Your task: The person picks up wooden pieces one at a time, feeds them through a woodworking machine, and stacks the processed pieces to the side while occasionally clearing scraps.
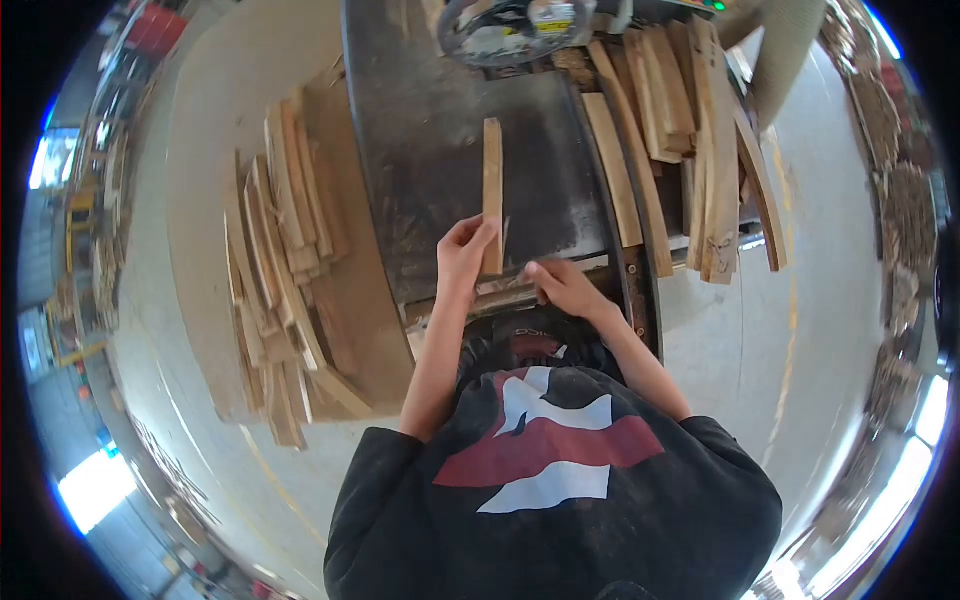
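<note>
The person's left hand (pixel 465 255) has its thumb and fingers closed on a slim, straight, light-brown strip of wood (pixel 493 170), gripping it towards its near end. The strip is above the dark, scuffed metal tabletop (pixel 420 150) in front of the person, its length pointing away from the body; whether it touches the surface cannot be told. The right hand (pixel 568 285) is just beside the near end of the strip, close to the near edge of the tabletop, with its fingers partly curled; it is slightly blurred, and whether it has hold of anything cannot be told. To the left, a loose heap of narrow, rough-edged wooden pieces (pixel 290 220) lies on a flat tan surface (pixel 215 130), some overlapping at angles. To the right of the tabletop stands a stack of longer, slightly curved brown wooden planks (pixel 715 150), lying roughly lengthwise. At the far end of the tabletop is a rounded, clear-looking cover (pixel 515 30) bearing a yellow-and-white label (pixel 552 22). The person wears a black short-sleeved shirt (pixel 400 500) with a red-and-white print, and grey floor (pixel 720 350) shows on both sides.
</note>
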### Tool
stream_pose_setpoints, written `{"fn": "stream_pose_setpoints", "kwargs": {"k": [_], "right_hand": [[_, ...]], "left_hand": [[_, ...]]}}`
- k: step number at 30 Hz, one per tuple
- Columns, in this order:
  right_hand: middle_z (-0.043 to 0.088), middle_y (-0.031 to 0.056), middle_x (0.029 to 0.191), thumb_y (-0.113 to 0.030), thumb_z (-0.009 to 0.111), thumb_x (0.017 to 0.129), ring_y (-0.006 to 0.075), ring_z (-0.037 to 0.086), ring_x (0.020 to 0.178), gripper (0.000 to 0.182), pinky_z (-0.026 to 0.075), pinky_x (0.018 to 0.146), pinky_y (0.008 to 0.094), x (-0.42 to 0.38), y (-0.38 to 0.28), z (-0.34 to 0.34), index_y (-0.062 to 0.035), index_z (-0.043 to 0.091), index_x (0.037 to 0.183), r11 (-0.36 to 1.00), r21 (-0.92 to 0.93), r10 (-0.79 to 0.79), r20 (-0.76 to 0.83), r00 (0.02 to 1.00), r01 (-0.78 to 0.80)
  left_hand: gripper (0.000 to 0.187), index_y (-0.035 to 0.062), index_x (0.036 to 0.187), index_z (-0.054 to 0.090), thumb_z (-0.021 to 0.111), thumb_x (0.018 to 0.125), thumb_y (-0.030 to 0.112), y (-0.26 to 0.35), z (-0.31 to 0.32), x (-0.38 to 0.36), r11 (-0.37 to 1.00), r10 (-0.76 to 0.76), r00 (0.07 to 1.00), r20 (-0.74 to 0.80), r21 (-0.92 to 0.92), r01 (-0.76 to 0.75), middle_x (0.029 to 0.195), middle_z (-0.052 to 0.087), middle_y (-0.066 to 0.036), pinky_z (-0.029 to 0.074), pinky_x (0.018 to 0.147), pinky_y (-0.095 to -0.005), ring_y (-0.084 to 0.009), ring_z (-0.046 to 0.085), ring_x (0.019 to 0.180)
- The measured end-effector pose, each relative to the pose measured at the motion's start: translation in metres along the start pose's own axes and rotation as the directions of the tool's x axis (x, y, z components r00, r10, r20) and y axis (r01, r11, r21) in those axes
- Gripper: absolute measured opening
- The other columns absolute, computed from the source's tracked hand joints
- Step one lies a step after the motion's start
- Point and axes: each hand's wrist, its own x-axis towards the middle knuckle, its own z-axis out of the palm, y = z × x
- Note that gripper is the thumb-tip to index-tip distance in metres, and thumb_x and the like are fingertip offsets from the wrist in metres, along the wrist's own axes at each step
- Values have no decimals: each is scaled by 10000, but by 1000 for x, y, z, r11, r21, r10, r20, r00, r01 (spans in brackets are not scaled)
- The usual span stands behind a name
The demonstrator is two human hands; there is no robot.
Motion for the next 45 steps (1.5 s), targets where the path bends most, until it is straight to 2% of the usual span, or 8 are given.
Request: {"fn": "stream_pose_setpoints", "kwargs": {"k": [2, 13, 23, 29, 35, 38, 42, 45], "right_hand": [[608, 36, 642, -475, 511, 1063, 118, 569, 549, 498, 452, 529, 288, -3, -24, 2, 2, 649, 1028, 954, 298, 53, -36, 998, -40], [585, 55, 589, -508, 542, 1037, 158, 551, 474, 529, 398, 461, 324, 41, 1, -41, -3, 646, 918, 714, 638, 554, -262, 790, -289], [567, 58, 604, -471, 474, 1066, 168, 533, 452, 520, 362, 392, 313, 140, -33, -74, -21, 598, 837, 796, 597, 445, -463, 766, -102], [622, 88, 615, -448, 437, 1083, 170, 484, 388, 537, 335, 344, 326, 251, -50, -110, -29, 607, 791, 810, 584, 392, -490, 778, -40], [721, 80, 869, -461, 482, 1076, 73, 526, 541, 461, 361, 435, 222, 269, -64, -117, -33, 648, 1112, 880, 472, 182, -430, 884, 48], [587, -21, 775, -390, 644, 1012, 37, 456, 544, 381, 279, 465, 206, 206, -106, -85, -38, 669, 1156, 964, 216, 191, -167, 967, -153], [542, -15, 664, -250, 642, 1011, 46, 433, 542, 290, 269, 477, 215, 110, -195, -38, -2, 736, 895, 964, 13, -256, -220, 941, 265], [586, 85, 736, -112, 616, 934, 152, 510, 575, 137, 397, 520, 285, 75, -236, -52, 16, 651, 899, 472, -136, -858, -299, 419, 871]], "left_hand": [[421, -49, 1106, 710, 869, 834, 231, 5, 19, 16, 945, 106, 992, -68, 319, -79, 933, 734, -50, 525, 750, -249, -87, 653, 827], [485, -96, 1223, 599, 833, 833, 71, -10, 79, 84, 900, 136, 989, 52, 411, -145, 873, 733, -131, 529, 654, -259, -139, 673, 762], [303, -103, 1028, 682, 819, 822, 73, 36, 99, 166, 954, 174, 985, 8, 246, -170, 800, 742, -135, 524, 543, -275, -153, 720, 695], [258, -64, 996, 733, 783, 889, 165, 58, 90, 172, 783, 511, 859, 34, 393, -482, 798, 749, -117, 549, 629, -286, -125, 692, 685], [183, -33, 1000, 721, 726, 965, 147, 60, 16, 103, 870, 479, 875, -71, 170, -463, 768, 699, -44, 514, 594, -227, -84, 651, 679], [109, 1, 987, 731, 738, 941, 99, 60, -60, 70, 667, 732, 634, -250, 458, -588, 805, 711, -46, 515, 629, -251, -95, 643, 699], [68, 49, 904, 717, 765, 862, 28, 78, -169, 7, 341, 940, 129, -316, 872, -352, 840, 715, -88, 514, 635, -330, -218, 642, 688], [55, 52, 883, 712, 767, 879, 56, 71, -236, -39, 310, 934, -122, -336, 931, -193, 796, 691, -65, 483, 588, -321, -201, 621, 666]]}}
